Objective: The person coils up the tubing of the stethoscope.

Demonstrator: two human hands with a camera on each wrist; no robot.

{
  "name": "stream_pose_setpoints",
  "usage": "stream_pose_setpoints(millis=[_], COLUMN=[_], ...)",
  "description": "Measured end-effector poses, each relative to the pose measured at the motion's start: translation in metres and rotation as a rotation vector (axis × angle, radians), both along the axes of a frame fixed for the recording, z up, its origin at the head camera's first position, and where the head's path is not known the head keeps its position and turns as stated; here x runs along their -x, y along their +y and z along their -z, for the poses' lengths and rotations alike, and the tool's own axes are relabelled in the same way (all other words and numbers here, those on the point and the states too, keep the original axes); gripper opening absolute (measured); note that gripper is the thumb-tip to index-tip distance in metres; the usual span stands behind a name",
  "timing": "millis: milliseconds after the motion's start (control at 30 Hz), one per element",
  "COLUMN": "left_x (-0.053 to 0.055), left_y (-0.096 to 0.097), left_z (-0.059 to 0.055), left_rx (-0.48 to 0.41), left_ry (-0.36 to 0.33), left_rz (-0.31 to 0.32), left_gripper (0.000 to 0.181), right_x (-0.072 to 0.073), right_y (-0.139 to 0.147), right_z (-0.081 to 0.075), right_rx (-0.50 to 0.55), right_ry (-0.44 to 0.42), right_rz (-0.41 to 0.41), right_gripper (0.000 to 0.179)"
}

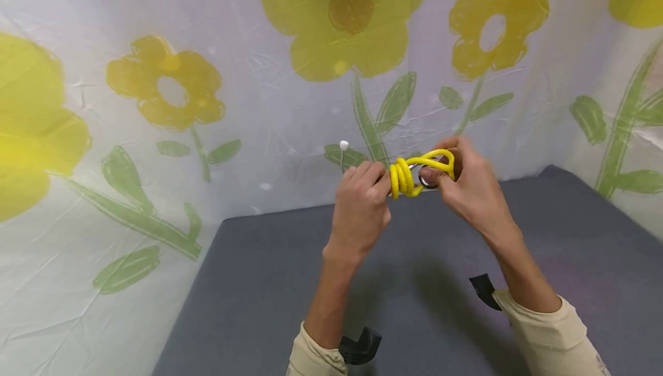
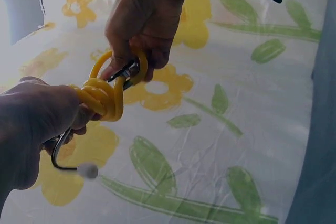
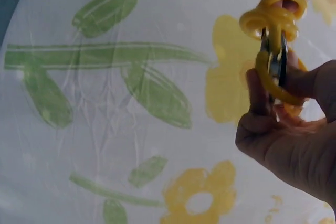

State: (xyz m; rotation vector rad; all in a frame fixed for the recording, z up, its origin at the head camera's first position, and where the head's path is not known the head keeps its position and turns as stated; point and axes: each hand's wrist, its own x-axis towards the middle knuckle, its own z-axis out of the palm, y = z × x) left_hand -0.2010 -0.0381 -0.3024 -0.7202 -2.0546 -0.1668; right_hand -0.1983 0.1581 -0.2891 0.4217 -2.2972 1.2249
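Observation:
A stethoscope with yellow tubing (image 1: 401,178) is held up in the air between both hands, its tube wound in several coils into a bundle. My left hand (image 1: 361,203) grips one end of the bundle, fingers curled round it. Out of that fist sticks a thin metal ear tube with a white ear tip (image 1: 344,145), plain as well in the left wrist view. The right hand (image 1: 468,186) pinches the loop at the other end, thumb on a shiny metal round part (image 1: 427,178). In the right wrist view this metal part (image 3: 276,64) lies inside the yellow loop, partly covered by fingers.
A dark grey table surface (image 1: 279,284) spreads below the hands. Behind it hangs a pale sheet (image 1: 279,134) printed with yellow flowers and green leaves. Black straps (image 1: 361,346) show at the cuffs of the cream sleeves (image 1: 549,324).

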Motion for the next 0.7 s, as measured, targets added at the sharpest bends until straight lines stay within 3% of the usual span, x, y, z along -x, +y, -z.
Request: stream_pose_setpoints(millis=[233, 367, 567, 700], left_x=[-0.003, -0.004, -0.004, -0.005], left_y=[0.002, 0.002, 0.002, 0.003], left_z=[-0.001, -0.001, -0.001, 0.0], left_rx=[-0.04, -0.049, -0.08, -0.118], left_ry=[-0.09, -0.084, -0.068, -0.078], left_rz=[0.124, 0.116, 0.085, 0.074], left_gripper=[0.01, 0.011, 0.018, 0.017], right_x=[-0.003, 0.002, 0.018, 0.022], right_y=[0.005, 0.004, 0.002, 0.001], right_z=[-0.004, -0.001, 0.008, 0.013], right_rx=[0.036, 0.038, -0.031, 0.016], right_ry=[0.113, 0.229, 0.535, 0.659], right_rz=[0.013, 0.025, 0.042, 0.06], right_gripper=[0.045, 0.044, 0.037, 0.05])
